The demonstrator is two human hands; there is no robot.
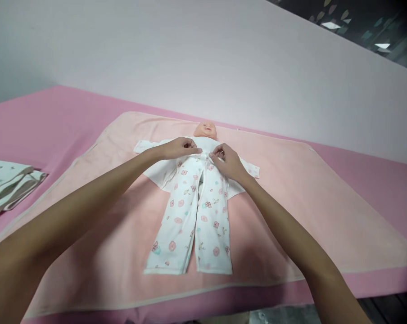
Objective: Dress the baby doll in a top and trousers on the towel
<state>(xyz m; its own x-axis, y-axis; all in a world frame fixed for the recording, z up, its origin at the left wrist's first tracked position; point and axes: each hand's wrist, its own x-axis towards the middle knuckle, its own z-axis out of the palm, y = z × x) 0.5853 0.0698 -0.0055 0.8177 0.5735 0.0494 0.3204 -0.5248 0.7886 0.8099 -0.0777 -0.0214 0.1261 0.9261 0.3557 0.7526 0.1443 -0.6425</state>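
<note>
A baby doll (pixel 206 130) lies on its back, head away from me, its arms in white patterned sleeves spread to both sides. White baby trousers (pixel 203 216) with pink prints cover its lower body, legs stretched toward me. At the waist, my left hand (pixel 185 147) is closed, thumb and fingers pinching the trousers' top edge. My right hand (pixel 225 158) pinches the same edge a little to the right, fingers curled. A small white bit of cloth shows between the two hands; its exact shape cannot be made out. White shirt (pixel 161 173) flaps spread out beside the hips.
Under the doll lies a pale pink blanket (pixel 291 216) over a pink padded table (pixel 375 173). Folded patterned cloth (pixel 11 184) rests at the left edge. A white wall panel (pixel 203 67) rises behind, with dark glass at the upper right.
</note>
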